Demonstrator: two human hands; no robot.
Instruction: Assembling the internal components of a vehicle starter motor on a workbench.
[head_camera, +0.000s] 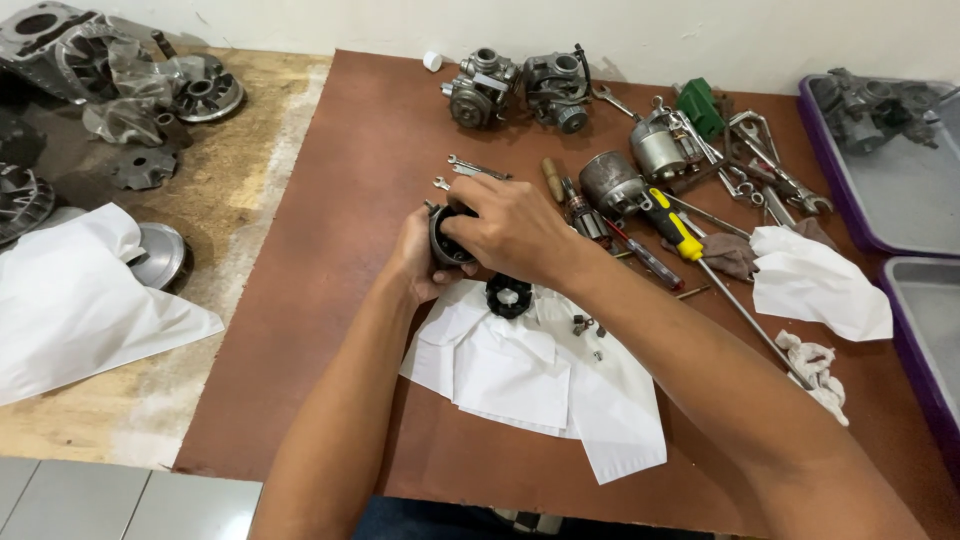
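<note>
While the left hand (418, 262) cups a round black housing (447, 240) from below and the near-left side, the right hand (515, 230) comes over it from the right, fingers curled across its top and far edge. Both hands are closed on that one part, so neither is nearer: it sits between them, just above the bench (340, 330). Its open face looks to point toward the right hand, with the round axis running roughly left to right, though the fingers hide most of the rim.

Just near of the hands, a black toothed ring (509, 296) lies on a spread white paper (540, 385), almost under the right wrist. A few small screws (587, 325) rest on the paper to its right.

Farther out, right of the right hand, there's a wound armature (584, 215), a metal can (612, 183) and a yellow-handled screwdriver (672, 228), its shaft running to the near right. Small spanners (470, 168) lie just beyond the knuckles. At the far edge stand two carburettors (520, 88), and off to the right a white rag (820, 285) and purple trays (885, 190). On the far left, engine castings (110, 70) and another white sheet (80, 300).
</note>
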